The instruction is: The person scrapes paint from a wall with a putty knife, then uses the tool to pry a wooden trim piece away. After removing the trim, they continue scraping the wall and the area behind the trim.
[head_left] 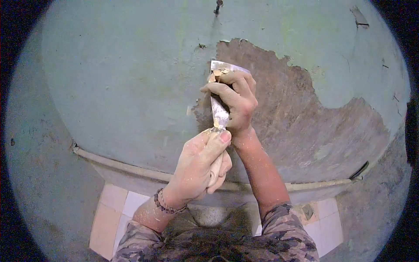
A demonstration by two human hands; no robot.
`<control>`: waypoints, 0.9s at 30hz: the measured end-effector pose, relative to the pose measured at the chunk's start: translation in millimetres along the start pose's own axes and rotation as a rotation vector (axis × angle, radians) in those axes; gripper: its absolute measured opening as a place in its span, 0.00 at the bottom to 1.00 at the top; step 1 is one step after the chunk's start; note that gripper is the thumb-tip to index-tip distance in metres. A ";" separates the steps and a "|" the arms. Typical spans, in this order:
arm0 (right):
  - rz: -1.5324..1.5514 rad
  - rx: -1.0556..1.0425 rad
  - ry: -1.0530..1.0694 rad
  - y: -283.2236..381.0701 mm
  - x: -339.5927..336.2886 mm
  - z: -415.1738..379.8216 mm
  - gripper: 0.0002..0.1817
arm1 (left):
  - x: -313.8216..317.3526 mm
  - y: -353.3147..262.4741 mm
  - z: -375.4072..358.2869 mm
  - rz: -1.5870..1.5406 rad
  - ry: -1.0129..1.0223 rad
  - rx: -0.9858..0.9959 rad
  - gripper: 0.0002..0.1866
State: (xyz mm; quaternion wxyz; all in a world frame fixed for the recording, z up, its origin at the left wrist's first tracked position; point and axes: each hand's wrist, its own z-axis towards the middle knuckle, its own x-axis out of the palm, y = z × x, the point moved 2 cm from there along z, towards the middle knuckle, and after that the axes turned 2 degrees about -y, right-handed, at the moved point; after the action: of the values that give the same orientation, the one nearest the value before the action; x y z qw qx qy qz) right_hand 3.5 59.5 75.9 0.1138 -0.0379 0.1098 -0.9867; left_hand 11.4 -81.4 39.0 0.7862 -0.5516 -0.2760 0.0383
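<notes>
Scraper point(221, 115) in the left fingers point(225, 165)

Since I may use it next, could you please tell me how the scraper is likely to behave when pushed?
The scraper probably pushes stiffly, since its metal blade looks straight. It is likely light for its size, being a thin blade on a slim handle. Pale specks on the left hand around the handle might make the grip slightly slippery.

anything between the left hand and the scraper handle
Nothing visible: the left hand is closed directly around the scraper handle. Farther up, the right hand and pale flakes cover part of the blade.
</notes>
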 end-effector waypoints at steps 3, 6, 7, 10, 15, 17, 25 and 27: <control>0.006 -0.129 -0.014 -12.9 5.8 33.1 0.09 | 2.6 -13.2 11.3 0.032 -0.010 0.050 0.14; 0.033 -0.091 0.007 -14.9 8.0 45.8 0.10 | 11.4 -26.6 11.9 -0.045 0.025 0.087 0.15; -0.002 -0.084 -0.001 -14.6 7.4 37.1 0.10 | 7.9 -21.6 10.2 0.032 0.007 0.094 0.16; 0.005 -0.020 0.022 -7.3 7.0 4.2 0.10 | -0.9 -7.7 -4.1 -0.043 0.037 -0.008 0.18; -0.015 -0.072 0.077 -14.2 8.1 47.0 0.13 | 8.3 -30.8 12.0 -0.032 0.044 0.124 0.17; -0.028 -0.068 0.038 -6.1 3.4 35.5 0.12 | 4.2 -20.9 2.9 0.006 0.012 0.057 0.16; -0.015 0.163 0.240 53.1 -17.2 -181.2 0.13 | -73.0 140.1 -52.2 0.386 -0.131 -0.037 0.14; 0.009 0.221 0.296 69.1 -23.5 -228.8 0.13 | -85.2 162.4 -69.8 0.617 -0.267 -0.118 0.17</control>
State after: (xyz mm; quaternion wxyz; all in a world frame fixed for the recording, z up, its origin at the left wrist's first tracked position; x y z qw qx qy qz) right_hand 18.4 47.0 -163.5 0.1044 0.1210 0.0163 -0.9870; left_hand 12.3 -108.4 -155.3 0.6612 -0.6437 -0.1981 0.3303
